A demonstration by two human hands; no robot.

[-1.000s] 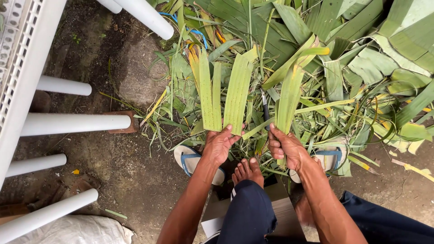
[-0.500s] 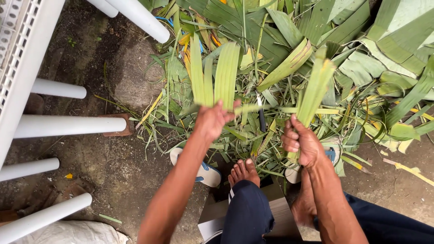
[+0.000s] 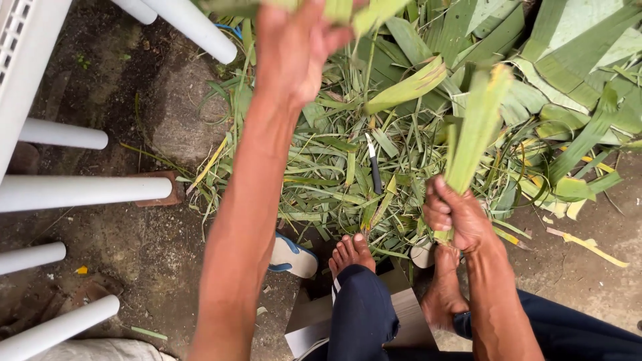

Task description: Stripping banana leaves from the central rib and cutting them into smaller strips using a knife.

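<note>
My left hand (image 3: pixel 294 47) is raised close to the camera at the top of the view, shut on a bunch of pale green leaf strips (image 3: pixel 348 10) whose ends run out of frame. My right hand (image 3: pixel 455 214) is lower, near my right knee, shut on the base of another bundle of long green leaf strips (image 3: pixel 478 120) that stands upright. Between my hands, a small knife (image 3: pixel 373 167) with a dark handle lies on the heap of cut leaves (image 3: pixel 334 194). My bare feet (image 3: pixel 351 254) rest at the heap's near edge.
White plastic chair legs (image 3: pixel 80 190) stick out at the left over dirt ground. A blue-and-white sandal (image 3: pixel 291 257) lies by my left foot. Broad green leaves (image 3: pixel 568 60) are piled at the upper right. A flat cardboard piece (image 3: pixel 408 321) sits under my legs.
My left hand has lifted its leaf strips sharply up toward the camera. My right hand has shifted right and stays low with its bundle. The knife on the heap has come into sight.
</note>
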